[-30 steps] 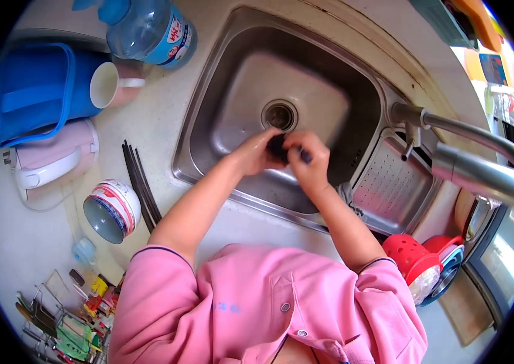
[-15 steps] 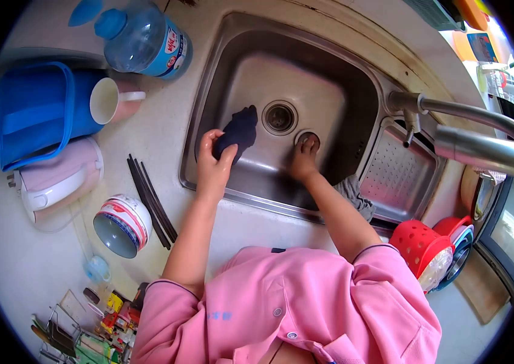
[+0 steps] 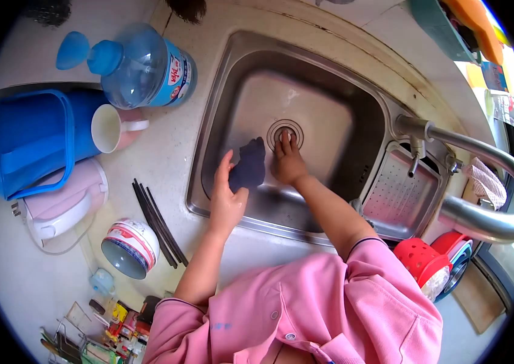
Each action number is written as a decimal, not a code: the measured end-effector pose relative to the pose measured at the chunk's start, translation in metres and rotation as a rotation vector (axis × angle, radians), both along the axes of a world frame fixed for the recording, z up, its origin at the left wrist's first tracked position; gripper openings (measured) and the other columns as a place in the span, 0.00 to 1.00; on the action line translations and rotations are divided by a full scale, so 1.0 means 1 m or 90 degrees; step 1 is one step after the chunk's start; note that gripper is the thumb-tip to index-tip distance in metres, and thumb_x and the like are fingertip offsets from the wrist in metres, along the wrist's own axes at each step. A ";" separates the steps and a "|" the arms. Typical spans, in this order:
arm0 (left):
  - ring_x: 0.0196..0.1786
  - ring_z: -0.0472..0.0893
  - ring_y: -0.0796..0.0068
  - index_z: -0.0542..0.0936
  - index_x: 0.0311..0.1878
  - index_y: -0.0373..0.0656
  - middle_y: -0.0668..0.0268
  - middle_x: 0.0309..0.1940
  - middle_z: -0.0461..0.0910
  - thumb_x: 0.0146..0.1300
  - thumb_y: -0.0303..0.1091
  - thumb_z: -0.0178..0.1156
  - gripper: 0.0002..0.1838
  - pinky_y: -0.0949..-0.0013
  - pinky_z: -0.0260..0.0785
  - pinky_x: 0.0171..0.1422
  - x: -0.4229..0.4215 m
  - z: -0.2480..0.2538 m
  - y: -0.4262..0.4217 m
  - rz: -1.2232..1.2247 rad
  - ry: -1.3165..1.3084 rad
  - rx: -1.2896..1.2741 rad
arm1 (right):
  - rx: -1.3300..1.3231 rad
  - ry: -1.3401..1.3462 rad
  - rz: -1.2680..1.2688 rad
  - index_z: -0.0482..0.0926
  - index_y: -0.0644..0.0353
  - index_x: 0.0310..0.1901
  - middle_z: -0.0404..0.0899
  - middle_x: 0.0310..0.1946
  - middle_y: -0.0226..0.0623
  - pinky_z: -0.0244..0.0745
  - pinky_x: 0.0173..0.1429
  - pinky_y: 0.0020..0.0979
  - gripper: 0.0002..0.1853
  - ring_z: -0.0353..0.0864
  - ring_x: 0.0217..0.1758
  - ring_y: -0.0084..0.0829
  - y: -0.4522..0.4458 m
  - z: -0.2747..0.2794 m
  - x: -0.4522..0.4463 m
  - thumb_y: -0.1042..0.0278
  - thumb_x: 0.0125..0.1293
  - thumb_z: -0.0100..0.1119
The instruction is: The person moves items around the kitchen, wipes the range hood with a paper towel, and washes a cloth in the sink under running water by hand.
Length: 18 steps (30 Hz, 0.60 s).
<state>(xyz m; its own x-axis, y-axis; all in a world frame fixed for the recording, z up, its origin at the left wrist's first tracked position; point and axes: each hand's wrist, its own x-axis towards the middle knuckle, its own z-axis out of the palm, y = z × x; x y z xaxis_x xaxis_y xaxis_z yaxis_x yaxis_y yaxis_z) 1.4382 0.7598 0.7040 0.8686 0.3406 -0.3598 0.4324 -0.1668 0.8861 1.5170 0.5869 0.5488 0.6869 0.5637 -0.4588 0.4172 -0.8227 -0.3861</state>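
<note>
My left hand (image 3: 228,197) is closed on a dark navy cloth (image 3: 249,167), held over the left part of the steel sink (image 3: 323,109). The cloth is bunched, and my thumb and fingers grip its near left side. My right hand (image 3: 289,161) reaches to the drain (image 3: 277,125) in the sink floor. Its fingertips are on a small round drain strainer (image 3: 291,134) sitting at the drain opening, partly hidden under the fingers.
A faucet (image 3: 415,128) and a perforated side basin (image 3: 399,191) lie right of the sink. Left are a water bottle (image 3: 141,70), blue container (image 3: 32,139), mug (image 3: 106,128), pink kettle (image 3: 65,197), stacked bowls (image 3: 129,247) and dark chopsticks (image 3: 158,221). Red baskets (image 3: 421,258) stand right.
My right hand has moved left from beside the drain onto it, taking the round strainer along. My left hand still holds the dark cloth. The head view has shifted slightly.
</note>
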 end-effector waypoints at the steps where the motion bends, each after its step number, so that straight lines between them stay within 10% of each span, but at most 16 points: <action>1: 0.59 0.75 0.60 0.67 0.67 0.43 0.56 0.54 0.72 0.55 0.19 0.59 0.33 0.65 0.64 0.66 0.002 0.004 -0.001 -0.038 -0.007 0.008 | 0.017 0.090 0.030 0.69 0.63 0.63 0.46 0.75 0.53 0.49 0.76 0.49 0.31 0.44 0.77 0.58 -0.005 0.015 0.020 0.60 0.57 0.56; 6: 0.54 0.78 0.54 0.80 0.51 0.39 0.53 0.53 0.73 0.58 0.41 0.69 0.21 0.65 0.69 0.56 0.012 0.026 -0.015 -0.062 0.114 0.064 | -0.033 -0.060 -0.234 0.78 0.53 0.54 0.67 0.63 0.45 0.68 0.64 0.47 0.20 0.68 0.65 0.50 -0.034 0.077 0.045 0.61 0.58 0.57; 11: 0.46 0.80 0.54 0.82 0.43 0.36 0.53 0.42 0.79 0.57 0.36 0.68 0.15 0.62 0.71 0.50 0.025 0.051 -0.039 -0.152 -0.253 0.454 | 0.198 -0.280 -0.217 0.81 0.57 0.36 0.82 0.35 0.43 0.77 0.44 0.45 0.09 0.82 0.40 0.46 -0.086 0.159 0.061 0.62 0.58 0.58; 18: 0.44 0.79 0.72 0.79 0.48 0.37 0.62 0.40 0.80 0.58 0.26 0.64 0.14 0.71 0.71 0.52 0.050 0.068 -0.069 -0.075 -0.171 0.026 | 0.060 -0.475 -0.196 0.79 0.56 0.19 0.79 0.21 0.38 0.75 0.31 0.41 0.17 0.80 0.26 0.42 -0.146 0.234 0.073 0.56 0.61 0.56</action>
<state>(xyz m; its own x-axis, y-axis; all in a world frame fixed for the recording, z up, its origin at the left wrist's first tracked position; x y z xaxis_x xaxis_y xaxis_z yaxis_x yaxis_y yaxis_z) 1.4882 0.6913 0.7718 0.9655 0.2408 -0.0994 0.1585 -0.2406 0.9576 1.5897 0.4406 0.7829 0.9237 0.3124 0.2218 0.3520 -0.9205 -0.1697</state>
